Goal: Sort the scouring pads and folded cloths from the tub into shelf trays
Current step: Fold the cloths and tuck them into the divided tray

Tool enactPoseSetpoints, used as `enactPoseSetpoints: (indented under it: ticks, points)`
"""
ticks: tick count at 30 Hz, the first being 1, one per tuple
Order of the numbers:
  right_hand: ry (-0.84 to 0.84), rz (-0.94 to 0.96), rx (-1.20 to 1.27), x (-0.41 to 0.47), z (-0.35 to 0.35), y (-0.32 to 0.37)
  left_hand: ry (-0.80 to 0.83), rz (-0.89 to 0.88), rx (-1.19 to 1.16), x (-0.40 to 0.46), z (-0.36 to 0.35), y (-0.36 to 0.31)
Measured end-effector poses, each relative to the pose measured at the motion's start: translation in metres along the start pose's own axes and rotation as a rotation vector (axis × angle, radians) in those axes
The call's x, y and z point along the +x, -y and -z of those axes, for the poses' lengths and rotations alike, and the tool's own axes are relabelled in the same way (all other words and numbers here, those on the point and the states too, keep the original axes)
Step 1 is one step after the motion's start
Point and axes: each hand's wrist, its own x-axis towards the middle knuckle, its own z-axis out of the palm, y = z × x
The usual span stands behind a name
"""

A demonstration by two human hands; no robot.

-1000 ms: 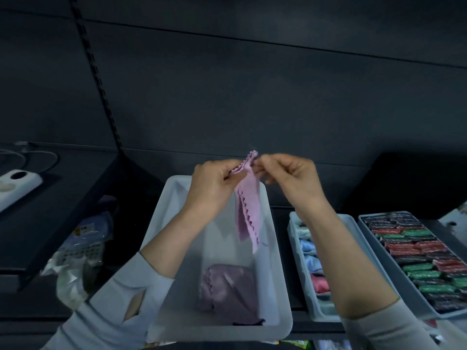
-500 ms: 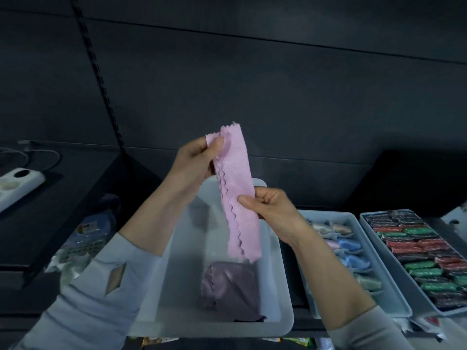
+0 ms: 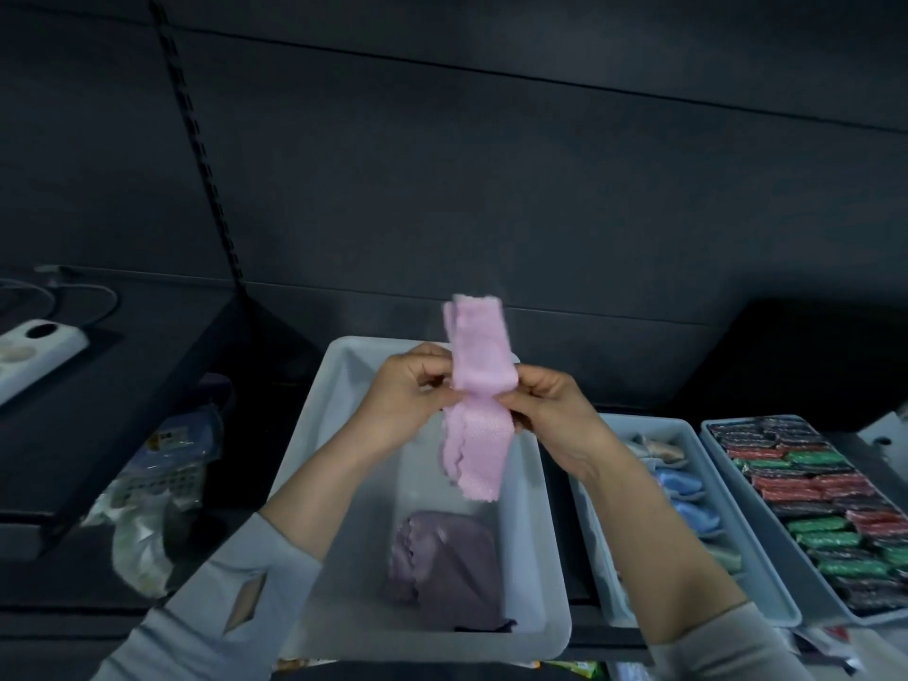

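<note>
Two hands hold a pink cloth [image 3: 479,385] up over a big pale tub [image 3: 314,435]. The left hand [image 3: 403,393] pinches the cloth at its left edge, with the fingers curled in tight. The right hand [image 3: 550,410] pinches it at the right edge, thumb on top. Both grips meet at the middle of the cloth, so one part stands up above the hands and the other part hangs down toward the tub. The cloth has wavy edges and looks a bit blurry, so its folds are hard to make out. Down in the tub lies a purple cloth [image 3: 442,565], near the front wall. Just to the right of the tub sits a narrow tray [image 3: 766,567] with folded cloths [image 3: 688,503] in blue and pale colours. Next to it on the right is another tray [image 3: 717,435] packed with rows of scouring pads [image 3: 825,503] in red, green and dark wraps. On the left, a white power strip [image 3: 34,349] rests on a dark shelf [image 3: 98,410], and some plastic bags [image 3: 152,493] sit below it. Both arms wear light grey sleeves [image 3: 216,611].
</note>
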Motion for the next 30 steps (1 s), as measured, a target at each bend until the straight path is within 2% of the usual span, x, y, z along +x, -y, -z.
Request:
enactPoseSetpoints:
  ticks: [2, 5, 7, 10, 11, 13, 18, 22, 26, 30]
  points:
    - [-0.023, 0.045, -0.033, 0.001, 0.001, 0.005, -0.011, -0.075, 0.063, 0.003, 0.000, -0.005]
    - [-0.068, 0.118, -0.060, 0.000, 0.001, 0.012, -0.032, -0.079, 0.026, 0.003, -0.004, -0.010]
    - [-0.102, 0.155, -0.070, 0.000, 0.001, 0.015, -0.035, -0.002, -0.111, 0.001, -0.008, -0.013]
    - [-0.153, 0.184, -0.050, 0.001, 0.003, 0.015, 0.017, 0.262, -0.316, -0.003, -0.012, -0.015]
    - [-0.169, 0.197, -0.040, 0.001, 0.004, 0.015, 0.063, 0.308, -0.310, -0.006, -0.013, -0.014]
    - [-0.183, 0.208, -0.016, 0.002, 0.005, 0.013, 0.124, 0.290, -0.244, -0.011, -0.016, -0.009]
    - [-0.025, 0.212, -0.037, -0.006, 0.002, 0.004, -0.015, 0.295, -0.303, -0.013, -0.020, -0.002]
    - [0.121, 0.355, -0.204, -0.017, -0.005, -0.006, -0.143, 0.371, -0.464, -0.010, -0.023, -0.003]
    - [0.064, 0.453, -0.371, -0.015, -0.008, -0.011, -0.170, 0.410, -0.500, -0.009, -0.019, -0.001]
    - [-0.024, 0.427, -0.315, -0.017, -0.009, -0.009, -0.177, 0.418, -0.456, -0.010, -0.016, 0.006]
